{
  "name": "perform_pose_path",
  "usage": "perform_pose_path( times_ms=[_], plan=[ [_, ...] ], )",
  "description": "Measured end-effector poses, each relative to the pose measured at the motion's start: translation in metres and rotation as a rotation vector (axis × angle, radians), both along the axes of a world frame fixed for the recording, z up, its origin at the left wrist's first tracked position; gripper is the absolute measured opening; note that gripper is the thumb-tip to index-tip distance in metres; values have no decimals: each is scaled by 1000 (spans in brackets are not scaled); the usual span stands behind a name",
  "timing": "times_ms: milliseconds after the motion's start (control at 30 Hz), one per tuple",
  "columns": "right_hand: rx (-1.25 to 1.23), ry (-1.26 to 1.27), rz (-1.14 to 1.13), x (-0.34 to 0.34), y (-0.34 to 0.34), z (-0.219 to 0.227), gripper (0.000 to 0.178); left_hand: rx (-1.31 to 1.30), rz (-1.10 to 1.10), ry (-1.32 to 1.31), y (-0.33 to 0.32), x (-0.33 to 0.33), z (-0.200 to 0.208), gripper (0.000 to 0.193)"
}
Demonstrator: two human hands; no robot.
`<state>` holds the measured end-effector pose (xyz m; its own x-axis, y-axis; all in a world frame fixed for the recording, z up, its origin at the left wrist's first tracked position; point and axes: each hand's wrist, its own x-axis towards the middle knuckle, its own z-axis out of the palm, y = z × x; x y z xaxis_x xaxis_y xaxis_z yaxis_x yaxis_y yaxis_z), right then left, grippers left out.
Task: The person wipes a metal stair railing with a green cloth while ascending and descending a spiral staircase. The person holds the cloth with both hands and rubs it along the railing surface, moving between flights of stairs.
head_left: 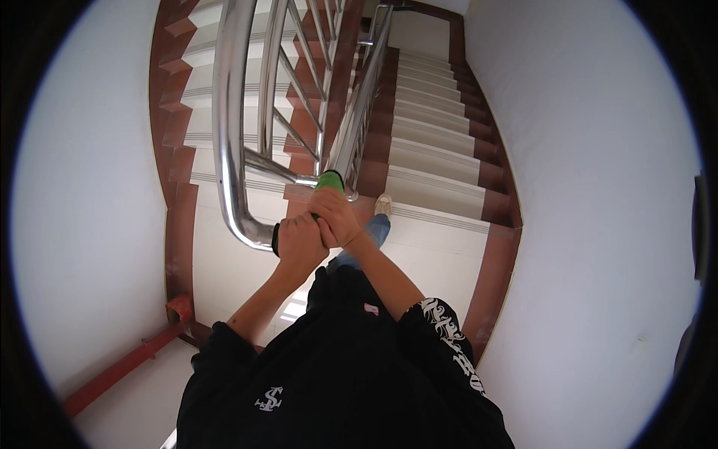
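Where the shiny metal handrail [230, 135] bends round at the landing, both my hands are closed around it. A green sleeve with a black edge [329, 181] wraps the rail and shows just beyond my right hand [335, 217]. My left hand [301, 241] grips beside it, the two touching at the thumbs. A dark band [275, 239] shows at the outer side of my left hand. My fingers cover most of the wrapped part, so its full length is hidden.
One flight of pale steps [430, 150] with red-brown edges lies at the right, another flight [202, 97] at the left. My shoe [383, 204] is by the right flight's edge. White walls stand on both sides; a red pipe [127, 367] runs along the lower left.
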<state>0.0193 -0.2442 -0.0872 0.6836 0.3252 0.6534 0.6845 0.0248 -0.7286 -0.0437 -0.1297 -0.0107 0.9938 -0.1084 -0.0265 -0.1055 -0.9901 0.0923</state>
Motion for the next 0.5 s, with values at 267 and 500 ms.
perform_pose_path(
  times_ms=[267, 500],
  plan=[
    [-83, -3, 252, 52, -16, 0, 21, -3, 390, 309, -38, 38, 12, 28],
    [-336, 63, 418, 112, -10, -20, 22, -158, 594, 394, -38, 91, -7, 35]
  ],
)
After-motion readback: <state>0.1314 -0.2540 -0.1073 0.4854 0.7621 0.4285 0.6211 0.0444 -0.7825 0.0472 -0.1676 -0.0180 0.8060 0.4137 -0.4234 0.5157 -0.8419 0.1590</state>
